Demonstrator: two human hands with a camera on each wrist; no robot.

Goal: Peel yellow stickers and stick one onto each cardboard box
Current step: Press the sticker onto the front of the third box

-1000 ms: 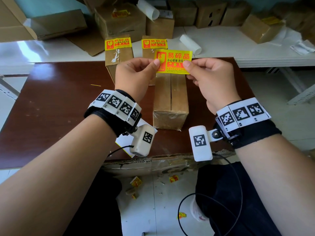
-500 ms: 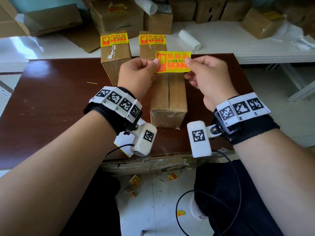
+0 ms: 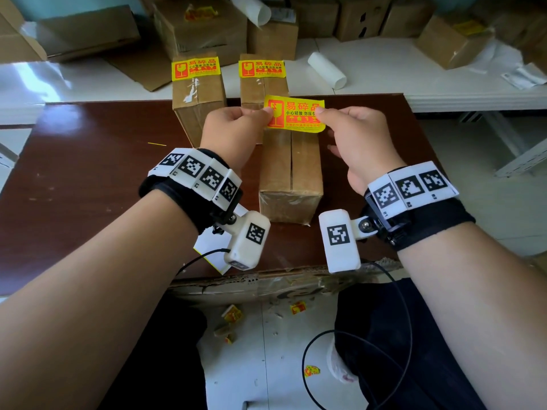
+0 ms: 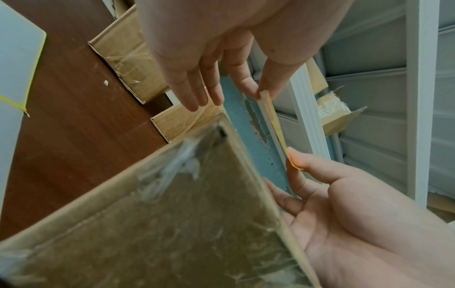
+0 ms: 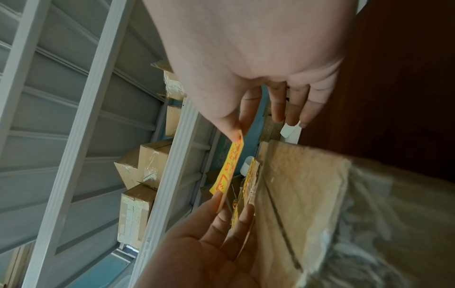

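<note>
A yellow sticker (image 3: 296,115) with red print is stretched flat between my hands, just above the far end of a bare cardboard box (image 3: 290,170) on the brown table (image 3: 88,173). My left hand (image 3: 236,125) pinches its left edge and my right hand (image 3: 352,128) pinches its right edge. The sticker (image 5: 232,165) shows edge-on in the right wrist view, apart from the box (image 5: 307,194). Behind stand two boxes that carry stickers, the left one (image 3: 196,93) and the right one (image 3: 262,81).
A white backing sheet (image 3: 213,253) lies under my left wrist at the table's front edge. A white paper roll (image 3: 327,71) and several more cartons (image 3: 204,28) fill the white shelf behind. Sticker scraps (image 3: 232,313) litter the floor.
Both hands have lowered the sticker toward me, from level with the stickered boxes to just over the far end of the near box. The pinch on both edges is unchanged.
</note>
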